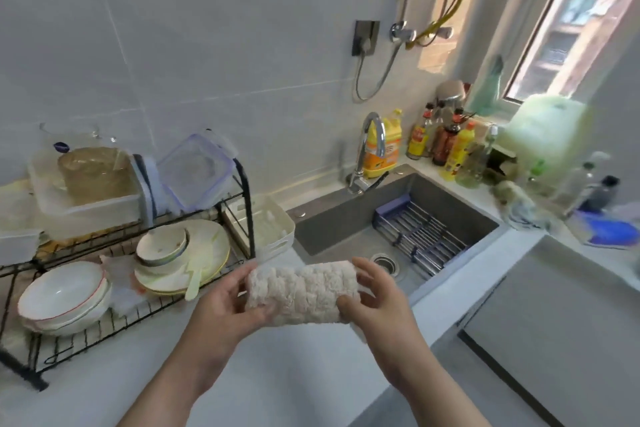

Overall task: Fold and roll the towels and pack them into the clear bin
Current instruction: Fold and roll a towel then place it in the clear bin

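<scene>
Both hands are up over the worktop (277, 374), just short of its edge at the sink (349, 215). Left hand (225, 298) grip is clamped on the left end of the towel (301, 291), thumb underneath and fingers over the top. Right hand (377, 291) grip is clamped on the right end the same way. The towel is a tight pale roll lying crosswise, held in the air and touching nothing but the hands. A loose flap hangs below its right end, by the right palm. Rolling looks about done, so I'd call this step carry-and-pack. To do it well, tuck that flap under before freeing either end. Squeeze both ends so the roll can't spring open, and put the seam down or against a wall when it goes in. The likely target is the clear bin (90, 215) on the top shelf of the dish rack (247, 218), far left of the worktop. Something tan already sits in it; can't tell if it's a towel. Route left and up, over the bowls (62, 295) on the lower shelf, without dragging the flap across them. A clear lidded box (194, 170) leans just beside the bin and could be mistaken for it. Seat the roll snug against the tan thing, then release.
</scene>
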The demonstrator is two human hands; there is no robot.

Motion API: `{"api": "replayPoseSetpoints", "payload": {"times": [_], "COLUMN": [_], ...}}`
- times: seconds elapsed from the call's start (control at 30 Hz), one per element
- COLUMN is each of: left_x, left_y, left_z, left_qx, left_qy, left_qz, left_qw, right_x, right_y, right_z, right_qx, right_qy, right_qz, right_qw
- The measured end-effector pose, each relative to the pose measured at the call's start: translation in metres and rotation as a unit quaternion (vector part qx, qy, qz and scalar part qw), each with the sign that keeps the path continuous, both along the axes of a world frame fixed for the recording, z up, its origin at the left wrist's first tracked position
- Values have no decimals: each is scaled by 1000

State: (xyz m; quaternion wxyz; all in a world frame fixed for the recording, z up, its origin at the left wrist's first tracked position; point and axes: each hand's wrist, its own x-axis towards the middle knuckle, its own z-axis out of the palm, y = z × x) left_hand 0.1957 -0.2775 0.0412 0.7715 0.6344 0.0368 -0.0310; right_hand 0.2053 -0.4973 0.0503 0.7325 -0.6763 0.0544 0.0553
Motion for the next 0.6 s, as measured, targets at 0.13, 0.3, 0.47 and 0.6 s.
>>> {"api": "replayPoseSetpoints", "payload": {"times": [0.13, 0.3, 0.47, 0.6], "left_x": [29, 60, 77, 94], "left_y": [-95, -229, -363, -464], "left_z": [24, 43, 54, 59], "left_qx": [48, 32, 6, -22], "left_qy": [-21, -44, -56, -38], "left_qz": [-89, -151, -202, -291], "left_qw": [995, 987, 978, 956], "right_x": [-5, -22, -40, -42], "right_y": [-97, -223, -334, -417], "right_z": [23, 46, 60, 59], "right_qx": [3, 11, 55, 75], "right_qy": [16, -12, -29, -31], "right_qz": [-34, -103, -211, -308], "right_qw": [999, 995, 976, 948]}}
